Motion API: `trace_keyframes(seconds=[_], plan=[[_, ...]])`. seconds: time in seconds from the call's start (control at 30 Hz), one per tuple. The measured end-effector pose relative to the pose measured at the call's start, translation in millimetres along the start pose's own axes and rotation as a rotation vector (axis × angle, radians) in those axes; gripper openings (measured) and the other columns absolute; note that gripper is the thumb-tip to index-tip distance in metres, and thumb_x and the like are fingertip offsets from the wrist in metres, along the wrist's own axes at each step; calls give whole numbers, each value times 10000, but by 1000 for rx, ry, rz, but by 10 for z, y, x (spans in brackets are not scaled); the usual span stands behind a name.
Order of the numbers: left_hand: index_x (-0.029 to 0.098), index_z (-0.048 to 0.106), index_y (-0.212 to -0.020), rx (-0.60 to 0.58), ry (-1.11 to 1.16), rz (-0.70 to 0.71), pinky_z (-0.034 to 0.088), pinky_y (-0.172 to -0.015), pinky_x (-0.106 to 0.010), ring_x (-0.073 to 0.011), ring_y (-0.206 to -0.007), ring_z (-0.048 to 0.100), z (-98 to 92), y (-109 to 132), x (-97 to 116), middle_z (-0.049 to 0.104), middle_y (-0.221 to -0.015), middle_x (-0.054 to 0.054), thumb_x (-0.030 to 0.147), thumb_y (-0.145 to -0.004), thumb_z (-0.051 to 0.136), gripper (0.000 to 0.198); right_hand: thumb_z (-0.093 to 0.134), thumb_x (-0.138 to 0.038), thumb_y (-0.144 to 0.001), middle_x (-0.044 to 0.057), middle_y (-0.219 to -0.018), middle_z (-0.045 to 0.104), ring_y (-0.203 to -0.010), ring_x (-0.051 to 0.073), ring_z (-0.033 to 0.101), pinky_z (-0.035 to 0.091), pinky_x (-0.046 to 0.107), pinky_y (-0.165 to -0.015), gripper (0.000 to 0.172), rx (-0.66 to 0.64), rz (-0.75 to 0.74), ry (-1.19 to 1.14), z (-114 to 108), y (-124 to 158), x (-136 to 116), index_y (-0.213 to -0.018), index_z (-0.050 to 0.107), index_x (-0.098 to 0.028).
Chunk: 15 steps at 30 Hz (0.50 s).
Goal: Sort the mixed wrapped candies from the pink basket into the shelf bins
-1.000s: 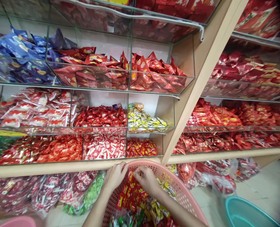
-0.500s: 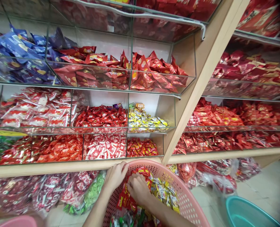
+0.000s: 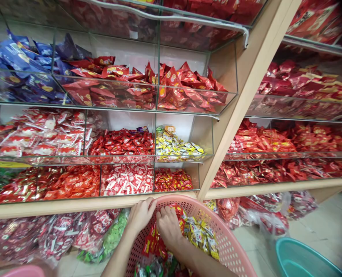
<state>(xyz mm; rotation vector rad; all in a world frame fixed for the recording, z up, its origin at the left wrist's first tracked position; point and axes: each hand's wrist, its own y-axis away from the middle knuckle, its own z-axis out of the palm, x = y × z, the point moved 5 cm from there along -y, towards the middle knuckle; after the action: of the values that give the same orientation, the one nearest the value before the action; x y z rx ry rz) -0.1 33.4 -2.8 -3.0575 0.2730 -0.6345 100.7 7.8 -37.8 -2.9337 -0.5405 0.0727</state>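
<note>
A pink perforated plastic basket [image 3: 231, 250] stands at the bottom middle, against the shelf's front edge. My left hand [image 3: 142, 214] is closed over its far left rim. Inside the basket, my right hand [image 3: 167, 226] is over the red wrapped candies [image 3: 151, 241], its fingers curled down; whatever they hold is hidden beneath them. Yellow-and-white wrapped candies [image 3: 200, 234] lie to the right of that hand. Green and dark wrapped candies [image 3: 155, 267] show nearer to me, partly covered by my right forearm.
Glass-fronted shelf bins hold piles of wrapped sweets, including yellow candies [image 3: 176, 144] and red-and-yellow candies [image 3: 173, 180] just beyond the basket. A slanting wooden post [image 3: 231, 127] divides the shelves. Bagged candies [image 3: 64, 232] sit below; a teal tub [image 3: 303, 257] stands at the right.
My right hand has risen slightly toward the basket's far side, its fingers still curled. My left hand keeps its place on the rim. The view has shifted a little.
</note>
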Motion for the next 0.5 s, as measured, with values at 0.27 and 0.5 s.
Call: trace_keyframes(seconds=[0.27,0.5], plan=[[240,613,-953,-8,4,-13,370,-673,-245,-200,-839,642,-3,-7,4,690,-854,-54,469,-926,268,415,473,-109,-840,109,-881,624,-866,253,527,347,385,-763,161,60,-25,-28,-19,21,3,-875,626,-147],[249,610,-949,4,10,11,364,-662,-242,-195,-833,641,7,2,-6,689,-851,-48,456,-932,259,408,427,-205,-883,52,-800,604,-795,192,503,300,316,-715,186,226,-14,-123,-554,-60,253,-789,586,-184]])
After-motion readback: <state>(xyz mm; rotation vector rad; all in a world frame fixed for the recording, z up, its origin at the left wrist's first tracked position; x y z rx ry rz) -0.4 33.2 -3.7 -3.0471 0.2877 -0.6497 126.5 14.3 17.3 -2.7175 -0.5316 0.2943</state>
